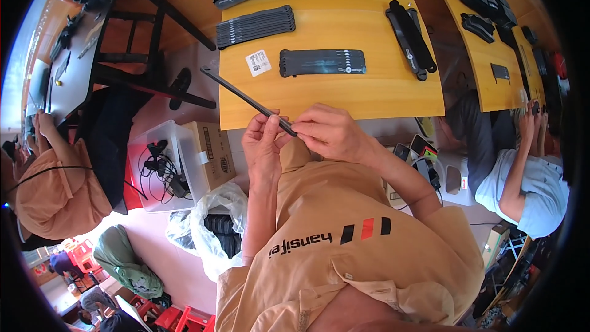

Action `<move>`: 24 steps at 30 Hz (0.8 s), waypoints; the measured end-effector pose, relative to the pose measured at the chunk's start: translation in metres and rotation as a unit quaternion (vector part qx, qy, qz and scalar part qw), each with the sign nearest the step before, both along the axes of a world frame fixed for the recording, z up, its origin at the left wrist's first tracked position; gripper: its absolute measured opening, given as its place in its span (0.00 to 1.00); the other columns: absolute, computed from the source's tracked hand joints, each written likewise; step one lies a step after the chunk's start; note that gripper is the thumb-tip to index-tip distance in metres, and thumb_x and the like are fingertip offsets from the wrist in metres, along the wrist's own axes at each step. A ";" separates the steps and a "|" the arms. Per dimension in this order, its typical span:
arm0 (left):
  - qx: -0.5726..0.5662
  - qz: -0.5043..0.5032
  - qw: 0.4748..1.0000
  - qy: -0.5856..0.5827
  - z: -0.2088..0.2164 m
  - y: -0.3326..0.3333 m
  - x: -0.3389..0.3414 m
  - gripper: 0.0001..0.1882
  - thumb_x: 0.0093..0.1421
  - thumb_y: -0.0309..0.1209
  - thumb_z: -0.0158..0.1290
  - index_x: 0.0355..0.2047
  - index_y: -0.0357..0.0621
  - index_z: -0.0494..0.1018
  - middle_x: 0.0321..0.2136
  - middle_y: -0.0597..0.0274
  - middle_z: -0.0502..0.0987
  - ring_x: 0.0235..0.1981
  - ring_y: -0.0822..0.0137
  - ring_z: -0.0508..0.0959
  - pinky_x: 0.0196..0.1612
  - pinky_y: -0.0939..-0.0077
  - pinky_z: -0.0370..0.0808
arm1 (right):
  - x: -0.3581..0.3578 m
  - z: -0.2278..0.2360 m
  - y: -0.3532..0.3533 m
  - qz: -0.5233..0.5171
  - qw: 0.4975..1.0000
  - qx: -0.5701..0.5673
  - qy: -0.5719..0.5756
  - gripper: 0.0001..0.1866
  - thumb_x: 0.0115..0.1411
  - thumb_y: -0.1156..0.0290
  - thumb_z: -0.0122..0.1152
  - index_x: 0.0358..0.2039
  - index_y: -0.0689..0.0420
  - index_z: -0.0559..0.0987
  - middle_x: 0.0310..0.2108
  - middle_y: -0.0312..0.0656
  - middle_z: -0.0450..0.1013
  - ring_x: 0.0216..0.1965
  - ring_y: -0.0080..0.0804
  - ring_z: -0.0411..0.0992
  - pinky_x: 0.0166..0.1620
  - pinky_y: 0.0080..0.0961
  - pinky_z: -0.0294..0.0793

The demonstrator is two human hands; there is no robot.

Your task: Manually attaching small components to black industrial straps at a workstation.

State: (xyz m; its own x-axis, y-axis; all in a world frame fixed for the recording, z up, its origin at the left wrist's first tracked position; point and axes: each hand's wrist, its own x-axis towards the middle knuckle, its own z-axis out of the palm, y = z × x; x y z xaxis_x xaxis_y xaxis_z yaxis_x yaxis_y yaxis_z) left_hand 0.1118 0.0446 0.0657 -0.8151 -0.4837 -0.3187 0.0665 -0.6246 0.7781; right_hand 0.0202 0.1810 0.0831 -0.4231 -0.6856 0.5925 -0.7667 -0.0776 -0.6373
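Note:
Both my hands hold one long thin black strip [243, 95] that slants up to the left over the front edge of the yellow wooden table [381, 95]. My left hand [263, 144] pinches the strip's near end from below. My right hand [329, 132] grips the same end from the right, fingers curled over it. On the table just beyond lies a flat row of black strips [322, 62] beside a small white label card [259, 63].
More stacks of black strips [255, 26] and a black bundle [410, 38] lie further back on the table. A clear bin with cables [161, 169], a cardboard box [212, 155] and a plastic bag [212, 224] stand at my left. Other people sit at left [55, 178] and right [522, 172].

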 end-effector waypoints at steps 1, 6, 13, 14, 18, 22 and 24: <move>-0.004 0.004 1.000 -0.007 0.000 0.000 0.000 0.09 0.57 0.28 0.53 0.37 0.39 0.71 0.30 0.60 0.76 0.30 0.72 0.78 0.31 0.80 0.79 | 0.000 0.000 -0.001 -0.006 1.000 0.001 0.027 0.12 0.39 0.85 0.62 0.29 0.63 0.78 0.29 0.42 0.72 0.27 0.35 0.71 0.27 0.26 0.72; -0.013 0.017 1.000 -0.013 0.002 0.001 -0.002 0.09 0.57 0.28 0.53 0.37 0.39 0.71 0.30 0.62 0.76 0.30 0.73 0.78 0.31 0.81 0.79 | 0.008 0.002 -0.004 -0.055 0.996 0.009 0.073 0.13 0.38 0.85 0.61 0.29 0.63 0.77 0.28 0.42 0.71 0.27 0.34 0.71 0.27 0.26 0.73; -0.015 0.016 0.999 -0.027 0.002 0.001 -0.003 0.10 0.57 0.29 0.54 0.37 0.38 0.71 0.30 0.63 0.76 0.30 0.74 0.77 0.30 0.83 0.78 | 0.008 0.002 -0.007 -0.068 0.997 0.024 -0.010 0.08 0.41 0.87 0.58 0.25 0.63 0.76 0.24 0.42 0.70 0.23 0.35 0.71 0.24 0.26 0.71; -0.013 0.012 0.999 -0.027 0.002 0.001 -0.002 0.11 0.57 0.29 0.54 0.38 0.37 0.71 0.30 0.63 0.76 0.30 0.74 0.77 0.30 0.83 0.78 | 0.009 0.001 -0.006 -0.068 0.997 0.024 -0.010 0.08 0.41 0.87 0.58 0.25 0.63 0.76 0.24 0.42 0.70 0.23 0.35 0.71 0.24 0.26 0.71; -0.032 0.010 0.999 -0.038 0.002 0.006 -0.002 0.11 0.57 0.29 0.55 0.38 0.35 0.72 0.31 0.62 0.76 0.28 0.75 0.77 0.30 0.83 0.78 | 0.011 -0.001 -0.005 -0.072 0.994 0.023 -0.078 0.07 0.44 0.86 0.57 0.26 0.63 0.75 0.23 0.43 0.70 0.22 0.35 0.70 0.24 0.25 0.69; -0.216 -0.058 0.969 -0.104 0.011 0.007 0.008 0.10 0.56 0.30 0.56 0.32 0.33 0.75 0.24 0.61 0.76 0.23 0.76 0.75 0.26 0.85 0.74 | 0.016 0.000 -0.006 -0.090 0.990 0.018 -0.109 0.07 0.46 0.86 0.55 0.27 0.63 0.74 0.23 0.43 0.69 0.22 0.35 0.70 0.24 0.24 0.69; -0.317 -0.124 0.920 -0.193 0.020 0.004 0.013 0.12 0.56 0.32 0.56 0.29 0.32 0.74 0.19 0.62 0.75 0.20 0.77 0.73 0.22 0.86 0.70 | 0.018 0.000 -0.006 -0.078 0.987 0.022 -0.141 0.06 0.47 0.85 0.55 0.27 0.64 0.74 0.23 0.43 0.69 0.22 0.34 0.70 0.25 0.24 0.69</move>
State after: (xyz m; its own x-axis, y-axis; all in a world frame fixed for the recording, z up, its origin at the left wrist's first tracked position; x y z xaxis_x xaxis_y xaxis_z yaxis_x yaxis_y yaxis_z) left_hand 0.1252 0.0491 0.0857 -0.8107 -0.4872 -0.3245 -0.3742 0.0049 0.9274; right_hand 0.0377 0.1748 0.0836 -0.6693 -0.6214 0.4073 -0.5591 0.0601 -0.8269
